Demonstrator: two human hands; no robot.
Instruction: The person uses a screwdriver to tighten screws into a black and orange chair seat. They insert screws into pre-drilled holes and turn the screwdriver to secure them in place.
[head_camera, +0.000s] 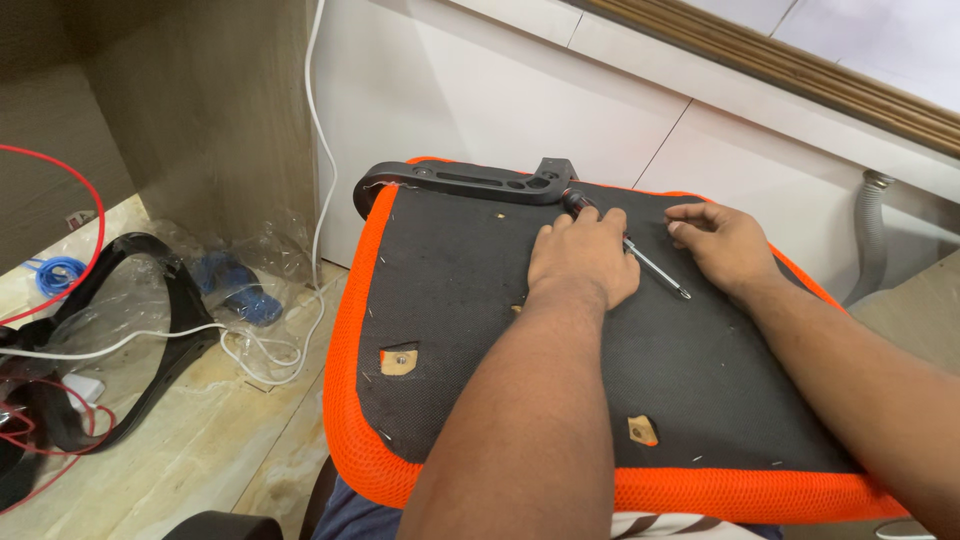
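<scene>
An upturned chair seat (480, 300), black fabric underneath with an orange mesh rim (345, 330), lies in front of me. My left hand (585, 262) lies palm down on it, fingers curled over a screwdriver (655, 270). The dark handle sticks out past the fingertips and the metal shaft points right. My right hand (722, 243) rests on the fabric just right of the shaft's tip, fingers bent, with nothing visible in it. A black armrest bracket (460, 182) lies along the seat's far edge. Two cut-outs (400, 358) in the fabric show wood with screw holes.
On the floor at left a black curved chair part (150, 300) lies in clear plastic wrap, with white cable (270, 350), red wire (60, 180) and a blue item (235, 285). A wooden panel (220, 110) stands behind, a grey corrugated hose (872, 230) at right.
</scene>
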